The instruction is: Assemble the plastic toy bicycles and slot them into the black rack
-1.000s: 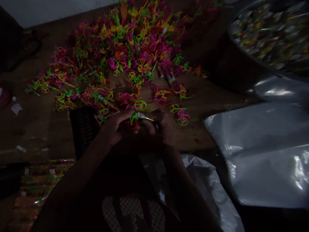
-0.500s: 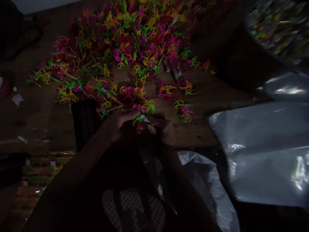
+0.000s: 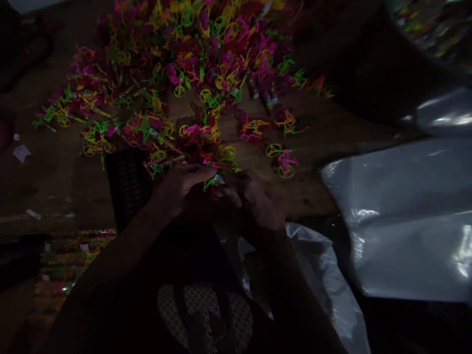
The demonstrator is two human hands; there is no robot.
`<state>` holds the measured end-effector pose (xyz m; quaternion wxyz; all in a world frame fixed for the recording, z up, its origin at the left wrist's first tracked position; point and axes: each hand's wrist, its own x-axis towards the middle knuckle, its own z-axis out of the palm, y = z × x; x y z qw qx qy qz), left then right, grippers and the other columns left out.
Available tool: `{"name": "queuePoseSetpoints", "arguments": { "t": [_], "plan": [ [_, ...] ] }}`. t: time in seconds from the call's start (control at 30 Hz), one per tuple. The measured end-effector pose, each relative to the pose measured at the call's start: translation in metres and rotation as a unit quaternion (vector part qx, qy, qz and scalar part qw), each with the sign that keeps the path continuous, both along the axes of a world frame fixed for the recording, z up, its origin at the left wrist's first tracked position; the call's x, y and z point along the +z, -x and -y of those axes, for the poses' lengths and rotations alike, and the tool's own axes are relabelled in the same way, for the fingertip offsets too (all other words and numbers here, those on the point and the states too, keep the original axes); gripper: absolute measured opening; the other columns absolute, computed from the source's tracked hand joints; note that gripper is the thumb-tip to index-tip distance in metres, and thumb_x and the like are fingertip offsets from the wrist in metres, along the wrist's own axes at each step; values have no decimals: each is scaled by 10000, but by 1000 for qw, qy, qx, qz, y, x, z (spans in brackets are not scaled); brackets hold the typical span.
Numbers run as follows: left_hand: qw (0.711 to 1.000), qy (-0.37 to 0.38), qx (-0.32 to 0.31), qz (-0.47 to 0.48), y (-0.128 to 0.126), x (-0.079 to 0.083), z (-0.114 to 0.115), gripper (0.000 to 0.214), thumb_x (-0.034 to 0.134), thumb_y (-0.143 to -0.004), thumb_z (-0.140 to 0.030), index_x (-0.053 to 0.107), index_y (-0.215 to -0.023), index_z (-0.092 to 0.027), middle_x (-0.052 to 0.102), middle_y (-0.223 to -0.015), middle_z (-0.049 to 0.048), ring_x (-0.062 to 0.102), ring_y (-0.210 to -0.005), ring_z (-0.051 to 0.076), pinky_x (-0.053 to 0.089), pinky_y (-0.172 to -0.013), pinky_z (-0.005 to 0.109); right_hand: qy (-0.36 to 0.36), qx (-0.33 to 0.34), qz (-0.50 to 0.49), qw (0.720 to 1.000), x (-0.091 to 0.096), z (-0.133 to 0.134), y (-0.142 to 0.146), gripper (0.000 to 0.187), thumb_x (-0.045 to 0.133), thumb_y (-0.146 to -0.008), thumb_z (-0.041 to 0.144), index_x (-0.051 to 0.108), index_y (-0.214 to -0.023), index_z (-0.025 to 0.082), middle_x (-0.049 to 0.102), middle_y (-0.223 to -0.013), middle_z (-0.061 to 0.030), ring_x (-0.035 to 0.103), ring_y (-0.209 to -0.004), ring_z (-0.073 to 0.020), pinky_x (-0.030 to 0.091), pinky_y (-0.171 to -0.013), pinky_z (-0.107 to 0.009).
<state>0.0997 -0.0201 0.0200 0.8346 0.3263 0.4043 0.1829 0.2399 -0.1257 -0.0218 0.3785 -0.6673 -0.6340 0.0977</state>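
Observation:
A small green plastic toy bicycle [image 3: 210, 183] with a printed tube attached is held between my two hands at the table's near edge. My left hand [image 3: 180, 186] is closed on its left end, with the fingers stretched along it. At the other end my right hand [image 3: 260, 199] has its fingers curled around the printed tube and hides most of it. A bit of red shows under the green part, too dark to make out. Just beyond my fingers lie more toy bicycles [image 3: 226, 152] in yellow, pink and green.
A big heap of bright toy bicycles [image 3: 191, 59] covers the back of the wooden table [image 3: 309, 172]. A black slatted object [image 3: 129, 182] lies left of my hands. Clear plastic sheeting [image 3: 401, 221] is at right, below a dark container [image 3: 387, 64]. Packed strips [image 3: 73, 255] hang lower left.
My right hand has shifted slightly right and turned, now covering more of the printed tube. The left hand stays nearly in place on the toy. The view has tilted a little.

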Motion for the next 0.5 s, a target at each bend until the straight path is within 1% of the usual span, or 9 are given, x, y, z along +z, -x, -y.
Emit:
{"name": "queuePoseSetpoints", "arguments": {
  "t": [0.1,0.17,0.2,0.27,0.33,0.37,0.43,0.47,0.5],
  "plan": [
    [997,-77,22,-17,-1,-9,4,235,860,-631,-318,707,-671,-144,661,-639,-21,598,-582,94,466,-596,213,-41,-22,7,999,-4,-2,8,246,505,-983,318,728,-922,234,683,-826,-74,656,-737,-192,567,-661,-302],
    [988,-138,56,-39,-1,-15,7,263,890,-605,-341,737,-716,-159,681,-684,-27,603,-645,95,463,-652,215,-81,-20,-11,996,-9,-6,10,211,525,-977,313,723,-986,240,707,-862,-74,683,-793,-205,585,-700,-323],
    [985,-153,71,-40,-2,-18,8,265,891,-611,-351,748,-740,-169,692,-710,-26,609,-673,99,464,-676,219,-103,-24,-28,994,-11,-8,11,189,539,-971,303,716,-994,243,713,-868,-69,689,-804,-206,589,-718,-332],
    [986,-148,78,-21,-1,-20,8,256,871,-648,-372,758,-777,-182,709,-758,-16,624,-720,112,474,-717,235,-142,-34,-65,987,-13,-12,11,145,580,-953,309,700,-1005,245,713,-859,-54,690,-789,-197,587,-717,-333],
    [988,-139,66,-10,2,-20,6,261,834,-690,-412,756,-798,-188,715,-781,0,634,-740,130,488,-737,259,-163,-79,-105,978,-12,-13,10,169,599,-944,359,673,-1047,246,703,-880,-47,681,-793,-197,580,-710,-343],
    [986,-157,58,-21,4,-18,4,268,816,-707,-429,755,-809,-189,716,-790,6,638,-752,139,493,-748,271,-163,-106,-125,973,-10,-13,9,198,582,-950,388,657,-1071,250,692,-902,-48,674,-800,-199,575,-711,-352],
    [968,-236,47,-69,10,-14,-1,279,801,-717,-449,747,-789,-185,711,-787,8,640,-775,154,491,-761,282,-150,-143,-156,966,-5,-13,6,248,547,-958,424,633,-1117,254,666,-931,-52,653,-801,-203,564,-717,-371],
    [954,-280,37,-96,13,-12,-3,277,795,-723,-449,743,-770,-182,709,-781,10,641,-791,163,488,-768,285,-134,-147,-170,965,-2,-14,5,259,547,-955,425,627,-1132,253,659,-937,-53,645,-801,-202,559,-730,-376],
    [941,-317,23,-120,16,-10,-5,269,788,-734,-442,743,-759,-178,714,-783,14,644,-814,174,486,-779,287,-117,-136,-181,967,0,-16,4,259,568,-943,418,630,-1129,249,660,-932,-50,641,-799,-198,555,-742,-374]
  ]
}}
